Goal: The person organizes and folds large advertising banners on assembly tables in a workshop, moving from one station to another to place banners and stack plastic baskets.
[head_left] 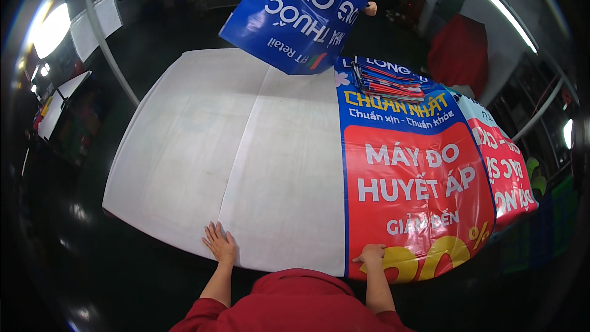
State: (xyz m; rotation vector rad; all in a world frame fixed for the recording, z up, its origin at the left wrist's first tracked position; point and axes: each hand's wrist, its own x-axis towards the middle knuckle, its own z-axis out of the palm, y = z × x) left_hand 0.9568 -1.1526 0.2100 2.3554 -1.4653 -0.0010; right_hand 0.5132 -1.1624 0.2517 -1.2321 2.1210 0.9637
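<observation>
Mostly, the co-worker across the tabletop [178,147] is hidden behind a raised blue sheet [289,21], whose top is cut off by the picture's upper edge; one co-worker's hand [370,8] shows at its right side. The far end of the red-and-blue banner [418,178] is partly covered by a folded stack [390,83], and its layers are too tightly packed to count. Dark surroundings blur toward the rim.

The tabletop has a pale, matte, faintly smudged surface with a straight seam running away from the wearer. The banner lies over its right part, smooth and glossy like plastic film, with rippled highlights and large white and yellow lettering. Beyond its right edge is another printed sheet [501,169], in red and light blue.

Both red-sleeved forearms reach forward from below. The left hand [221,245] rests open, palm down and fingers spread, on the pale surface near its close edge. The right hand [372,254] touches the banner's near left corner, fingers turned rightward; whether it pinches the material, I cannot tell.
</observation>
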